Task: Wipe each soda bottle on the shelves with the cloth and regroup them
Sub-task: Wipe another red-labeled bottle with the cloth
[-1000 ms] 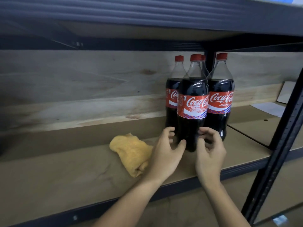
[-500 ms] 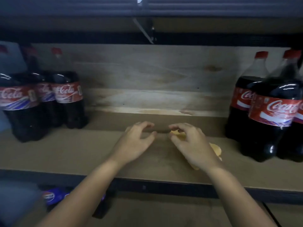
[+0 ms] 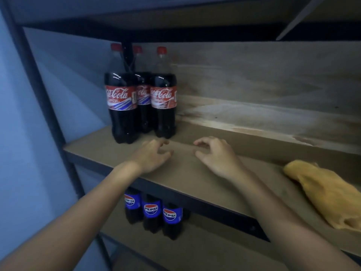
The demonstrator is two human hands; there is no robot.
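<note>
1. Yellow cloth (image 3: pixel 324 194) lies crumpled at the right end of the shelf board (image 3: pixel 195 173), well apart from both hands and gripped by neither.
2. Three Coca-Cola bottles (image 3: pixel 140 102) stand upright in a tight cluster at the far left of the same board, touching one another, labels facing out; that packing looks like one finished or waiting group.
3. The left hand (image 3: pixel 152 155) hovers just near the front right bottle, fingers loosely curled and holding nothing, likely poised to take a bottle.
4. The right hand (image 3: pixel 214 155) sits beside it over bare board, fingers likewise loosely curled round nothing.
5. Three Pepsi bottles (image 3: pixel 154 210) stand in a row on the lower shelf, partly hidden by the board's dark front edge.
6. Judging by the idle cloth, wiping is not under way; the hands seem set for moving bottles.
</note>
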